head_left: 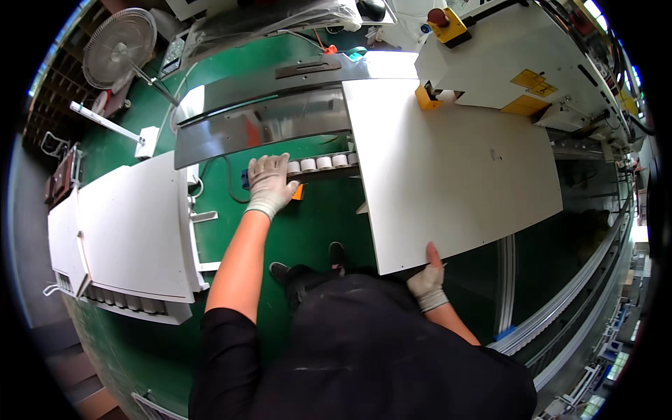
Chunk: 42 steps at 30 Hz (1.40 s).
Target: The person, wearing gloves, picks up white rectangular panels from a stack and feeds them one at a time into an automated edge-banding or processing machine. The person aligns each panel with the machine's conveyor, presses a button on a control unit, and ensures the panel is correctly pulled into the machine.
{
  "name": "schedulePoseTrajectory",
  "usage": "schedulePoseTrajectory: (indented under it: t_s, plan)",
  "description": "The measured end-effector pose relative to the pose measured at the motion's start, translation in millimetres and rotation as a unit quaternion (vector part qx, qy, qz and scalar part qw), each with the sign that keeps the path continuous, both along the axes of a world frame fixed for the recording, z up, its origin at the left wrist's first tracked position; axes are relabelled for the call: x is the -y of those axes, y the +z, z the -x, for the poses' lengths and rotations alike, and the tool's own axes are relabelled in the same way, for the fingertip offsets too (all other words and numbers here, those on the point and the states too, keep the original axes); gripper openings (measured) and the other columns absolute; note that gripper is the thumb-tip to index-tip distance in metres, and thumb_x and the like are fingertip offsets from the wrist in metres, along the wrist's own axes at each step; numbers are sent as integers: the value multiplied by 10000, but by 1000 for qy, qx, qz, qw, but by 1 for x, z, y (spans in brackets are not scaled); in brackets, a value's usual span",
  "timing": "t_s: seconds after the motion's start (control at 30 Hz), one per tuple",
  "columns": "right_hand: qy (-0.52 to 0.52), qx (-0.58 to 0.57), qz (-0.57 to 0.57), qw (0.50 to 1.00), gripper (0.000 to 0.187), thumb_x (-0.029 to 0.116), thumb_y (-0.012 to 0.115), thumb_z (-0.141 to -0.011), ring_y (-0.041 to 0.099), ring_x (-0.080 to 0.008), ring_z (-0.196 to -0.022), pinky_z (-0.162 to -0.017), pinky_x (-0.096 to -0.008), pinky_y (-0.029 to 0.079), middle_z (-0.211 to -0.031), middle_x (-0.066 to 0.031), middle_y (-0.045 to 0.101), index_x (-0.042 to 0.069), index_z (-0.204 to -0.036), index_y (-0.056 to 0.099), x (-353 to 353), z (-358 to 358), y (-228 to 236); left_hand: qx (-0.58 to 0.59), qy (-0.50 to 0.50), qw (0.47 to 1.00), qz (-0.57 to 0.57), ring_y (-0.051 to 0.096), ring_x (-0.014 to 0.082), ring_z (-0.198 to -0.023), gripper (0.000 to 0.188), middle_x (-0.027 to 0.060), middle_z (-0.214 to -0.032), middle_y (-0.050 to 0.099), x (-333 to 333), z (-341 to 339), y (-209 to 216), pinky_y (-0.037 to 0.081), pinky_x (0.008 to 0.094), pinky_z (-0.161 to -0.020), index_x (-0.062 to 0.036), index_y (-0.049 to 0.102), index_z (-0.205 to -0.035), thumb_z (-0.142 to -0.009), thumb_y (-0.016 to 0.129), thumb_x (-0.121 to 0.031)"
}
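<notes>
A large white panel lies flat across the machine bed to my right, its near edge close to my body. At that near edge is my right hand, in a pale glove with a bare thumb tip. The thumb lies over the edge and the fingers are hidden, gripping the panel. My left hand, gloved too, rests at the left end of a bar of white rollers. Its fingers are stretched forward over that end, and it holds nothing I can see. The rollers run right, up to the panel's left edge.
A stack of white panels lies at the left. Beyond the rollers runs a shiny metal table. The machine housing stands at far right, with a red stop button. A fan stands far left. Metal rails run at right.
</notes>
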State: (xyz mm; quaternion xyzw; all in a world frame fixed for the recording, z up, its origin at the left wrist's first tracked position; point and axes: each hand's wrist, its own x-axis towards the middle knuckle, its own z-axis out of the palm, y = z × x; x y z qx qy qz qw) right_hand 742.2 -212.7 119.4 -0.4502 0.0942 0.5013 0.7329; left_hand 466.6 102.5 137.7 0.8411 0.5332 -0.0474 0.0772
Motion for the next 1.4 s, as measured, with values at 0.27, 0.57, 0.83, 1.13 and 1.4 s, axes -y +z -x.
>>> schedulePoseTrajectory:
  t_s: [0.27, 0.57, 0.83, 1.13, 1.4]
  plan:
    - [-79, -67, -35, 994, 717, 594, 554, -986, 568, -363, -1330, -1153, -499, 442, -1471, -116, 581, 99, -1502, 501, -19, -51, -2, 29, 2, 999, -35, 361, 347, -1459, 782, 104, -1542, 449, 1, 2, -7, 171, 577, -1253, -132, 476, -1508, -851, 769, -437]
    - [-135, 25, -103, 985, 638, 595, 500, -1010, 623, -341, -1228, -1054, -478, 511, -1361, -124, 637, 92, -1397, 565, 8, -138, -21, -7, 6, 1000, -3, 295, 353, -1523, 793, 107, -1632, 378, 2, 3, -13, 129, 557, -1275, -178, 404, -1573, -897, 703, -464]
    - [97, -147, -44, 983, 375, 475, 621, -1011, 685, -229, -801, -674, -363, 582, -939, -69, 718, 111, -1071, 685, -29, -5, -34, 34, 16, 996, -75, 315, 375, -1508, 807, 145, -1591, 422, 15, 6, -23, 129, 572, -1281, -143, 413, -1573, -882, 692, -453]
    - [381, 93, 31, 919, 373, 333, 566, -1059, 685, -185, -900, -789, -324, 583, -1041, -93, 707, 45, -1292, 612, -91, 68, 0, 319, 87, 943, 15, 441, 416, -1433, 682, 228, -1516, 507, 101, 106, -41, 314, 505, -1216, -14, 448, -1524, -977, 635, -376]
    - [382, 510, -109, 763, 330, 265, 669, -998, 666, -251, -963, -873, -372, 529, -1064, -120, 701, 37, -1235, 644, -209, 93, 37, 524, 495, 690, 53, 608, 235, -1190, 350, 137, -1244, 660, 225, 281, -76, 459, 361, -1063, 56, 659, -1238, -1037, 574, -218]
